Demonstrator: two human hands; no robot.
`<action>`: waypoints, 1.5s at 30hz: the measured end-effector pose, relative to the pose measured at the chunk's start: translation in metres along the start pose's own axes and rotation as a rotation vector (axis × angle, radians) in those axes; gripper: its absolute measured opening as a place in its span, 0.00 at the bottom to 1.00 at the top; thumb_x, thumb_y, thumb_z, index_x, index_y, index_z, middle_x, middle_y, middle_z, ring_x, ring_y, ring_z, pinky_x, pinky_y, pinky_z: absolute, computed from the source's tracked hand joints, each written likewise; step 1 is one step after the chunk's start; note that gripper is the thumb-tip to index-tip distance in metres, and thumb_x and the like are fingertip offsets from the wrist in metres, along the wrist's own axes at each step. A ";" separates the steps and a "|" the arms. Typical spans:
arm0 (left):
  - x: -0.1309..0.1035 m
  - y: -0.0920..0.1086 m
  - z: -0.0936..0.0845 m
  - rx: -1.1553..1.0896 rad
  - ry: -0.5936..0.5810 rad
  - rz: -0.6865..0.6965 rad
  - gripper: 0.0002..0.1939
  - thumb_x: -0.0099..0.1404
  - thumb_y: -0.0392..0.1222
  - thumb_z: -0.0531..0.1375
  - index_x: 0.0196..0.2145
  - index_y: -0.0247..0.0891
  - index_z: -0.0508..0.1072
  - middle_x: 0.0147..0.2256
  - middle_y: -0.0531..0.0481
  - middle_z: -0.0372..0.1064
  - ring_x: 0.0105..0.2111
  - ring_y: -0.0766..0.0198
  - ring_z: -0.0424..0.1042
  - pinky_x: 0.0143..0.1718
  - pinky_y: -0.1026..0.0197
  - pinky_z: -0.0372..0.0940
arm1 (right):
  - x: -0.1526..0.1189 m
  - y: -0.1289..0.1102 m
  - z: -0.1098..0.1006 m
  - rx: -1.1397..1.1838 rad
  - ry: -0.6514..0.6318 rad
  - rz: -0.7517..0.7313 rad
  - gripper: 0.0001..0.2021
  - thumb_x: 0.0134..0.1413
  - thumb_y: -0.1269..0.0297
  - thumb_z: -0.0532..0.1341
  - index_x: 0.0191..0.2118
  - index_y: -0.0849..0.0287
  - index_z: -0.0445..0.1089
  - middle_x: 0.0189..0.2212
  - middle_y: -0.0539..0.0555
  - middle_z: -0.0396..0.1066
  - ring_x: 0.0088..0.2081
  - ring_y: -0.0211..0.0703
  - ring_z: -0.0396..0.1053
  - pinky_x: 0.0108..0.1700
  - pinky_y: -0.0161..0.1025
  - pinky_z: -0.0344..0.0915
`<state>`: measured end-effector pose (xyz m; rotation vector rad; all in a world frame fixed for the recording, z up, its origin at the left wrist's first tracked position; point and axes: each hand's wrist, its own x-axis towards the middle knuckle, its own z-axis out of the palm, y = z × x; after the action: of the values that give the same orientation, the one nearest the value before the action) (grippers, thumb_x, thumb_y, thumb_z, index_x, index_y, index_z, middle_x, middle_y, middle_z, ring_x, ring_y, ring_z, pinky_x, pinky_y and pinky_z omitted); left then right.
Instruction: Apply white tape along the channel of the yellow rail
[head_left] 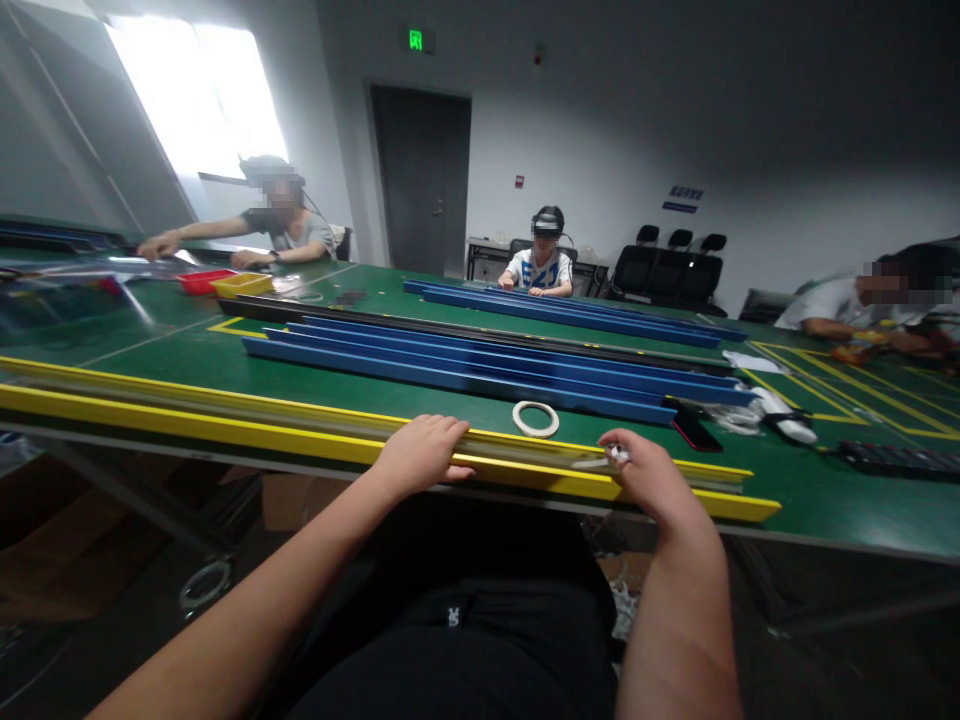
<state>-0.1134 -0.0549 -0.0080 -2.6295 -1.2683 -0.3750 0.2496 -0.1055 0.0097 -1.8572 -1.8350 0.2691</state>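
A long yellow channel-shaped rail lies along the near edge of the green table. My left hand is closed over this rail left of centre, fingers across its top and thumb at the near side. Over the rail's right part, my right hand is closed in a pinch on a small shiny piece. A pale flat strip reaches left from that piece into the channel; its exact kind is too small to tell. Just beyond the rail, between my hands, lies a white tape roll.
Several blue rails and a black rail lie farther across the green table. More blue rails sit beyond. A phone and power strip are at right. Three other people sit around the table.
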 end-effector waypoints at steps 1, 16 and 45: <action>0.000 0.000 0.000 0.000 0.003 0.001 0.32 0.55 0.60 0.64 0.52 0.42 0.65 0.44 0.43 0.72 0.45 0.51 0.70 0.47 0.53 0.61 | 0.000 0.000 -0.001 0.008 0.003 -0.009 0.16 0.48 0.73 0.55 0.42 0.55 0.73 0.38 0.54 0.74 0.38 0.43 0.69 0.39 0.35 0.61; 0.000 -0.001 0.000 0.002 0.002 0.000 0.32 0.54 0.60 0.64 0.52 0.42 0.65 0.43 0.44 0.72 0.44 0.51 0.70 0.47 0.53 0.61 | -0.006 -0.003 -0.010 -0.014 0.000 0.054 0.09 0.50 0.63 0.56 0.36 0.56 0.71 0.29 0.52 0.73 0.30 0.41 0.67 0.30 0.34 0.57; 0.000 -0.003 0.003 0.002 -0.006 0.002 0.32 0.55 0.60 0.63 0.52 0.42 0.65 0.44 0.42 0.71 0.45 0.51 0.70 0.47 0.53 0.61 | -0.005 0.022 -0.010 -0.045 0.032 0.082 0.08 0.52 0.64 0.56 0.36 0.56 0.71 0.31 0.53 0.73 0.33 0.42 0.68 0.32 0.34 0.58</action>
<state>-0.1155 -0.0525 -0.0108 -2.6324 -1.2671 -0.3658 0.2729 -0.1119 0.0065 -1.9590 -1.7603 0.2267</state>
